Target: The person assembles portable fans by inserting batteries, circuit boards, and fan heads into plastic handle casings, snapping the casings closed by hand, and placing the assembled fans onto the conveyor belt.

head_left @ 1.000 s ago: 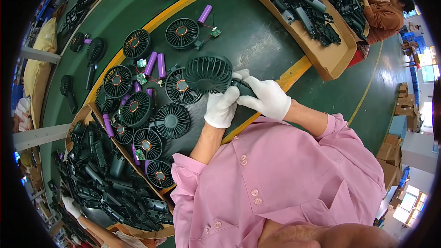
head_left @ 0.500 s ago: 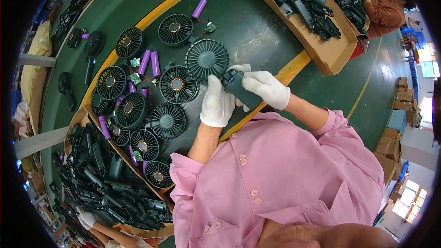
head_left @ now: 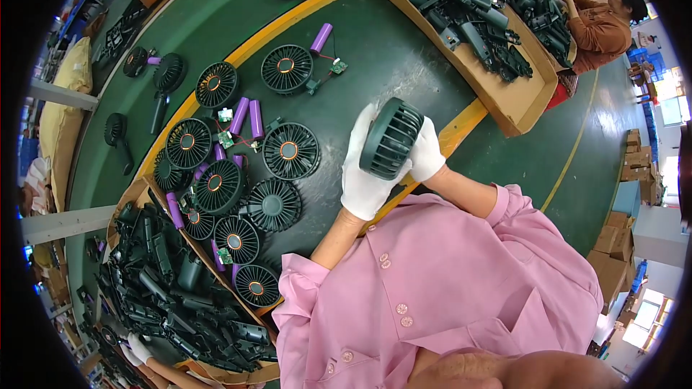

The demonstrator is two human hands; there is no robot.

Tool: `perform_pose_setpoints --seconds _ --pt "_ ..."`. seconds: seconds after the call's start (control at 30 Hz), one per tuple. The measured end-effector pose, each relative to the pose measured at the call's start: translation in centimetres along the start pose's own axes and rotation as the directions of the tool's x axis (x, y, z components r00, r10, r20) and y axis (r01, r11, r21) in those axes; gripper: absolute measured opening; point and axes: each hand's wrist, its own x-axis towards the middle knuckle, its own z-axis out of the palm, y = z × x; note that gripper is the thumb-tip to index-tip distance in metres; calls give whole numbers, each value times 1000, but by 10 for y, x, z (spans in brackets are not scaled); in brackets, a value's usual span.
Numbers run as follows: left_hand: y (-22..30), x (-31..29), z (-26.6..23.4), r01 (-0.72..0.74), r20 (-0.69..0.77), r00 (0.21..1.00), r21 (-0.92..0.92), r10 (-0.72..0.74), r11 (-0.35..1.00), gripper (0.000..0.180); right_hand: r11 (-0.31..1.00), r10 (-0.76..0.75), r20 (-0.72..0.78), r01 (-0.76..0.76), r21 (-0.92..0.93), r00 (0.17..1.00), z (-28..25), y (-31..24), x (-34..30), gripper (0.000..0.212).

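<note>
A dark green handheld fan [head_left: 391, 138] is held up in front of me, its round slatted head turned edge-on. My left hand [head_left: 362, 173], in a white glove, grips the head from the left side. Behind the head on the right, my white-gloved right hand [head_left: 429, 153] is closed on the fan, its fingers partly hidden. The fan's handle is hidden behind the head and hands. To the left on the green table lie several round fan heads, among them one with a copper-coloured ring [head_left: 290, 150] and one with a plain centre [head_left: 272, 204].
Purple battery cells [head_left: 256, 119] and small green circuit boards [head_left: 339, 66] on wires lie among the fan heads. A cardboard tray [head_left: 497, 94] of dark casings stands far right; another box [head_left: 209, 259] of casings sits near left. Finished-looking fans [head_left: 160, 94] lie beyond the yellow strip. A co-worker [head_left: 602, 25] sits far right.
The fan has moved right and turned, so its head now faces edge-on and its handle is out of sight. My left hand has shifted up onto the head.
</note>
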Motion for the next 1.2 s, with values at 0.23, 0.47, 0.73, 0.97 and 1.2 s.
perform_pose_setpoints --seconds 0.23,0.47,0.73,0.97,1.2 --pt "15 1 2 -68 76 995 0 68 998 50 944 211 36 -213 251 977 9 -3 13 28" --pt "-4 -16 19 -109 -57 993 -54 106 993 34 995 101 159 -104 7 982 17 -33 20 19" --pt "0 1 9 -101 -147 982 111 117 989 72 781 302 462 -494 382 834 22 27 55 15" --pt "-12 9 -12 -50 -161 984 -674 -80 737 35 981 127 89 -111 -160 988 7 -23 48 29" --pt "-8 19 -23 -99 -46 987 -930 155 354 43 704 347 647 -644 299 679 -30 -25 9 44"
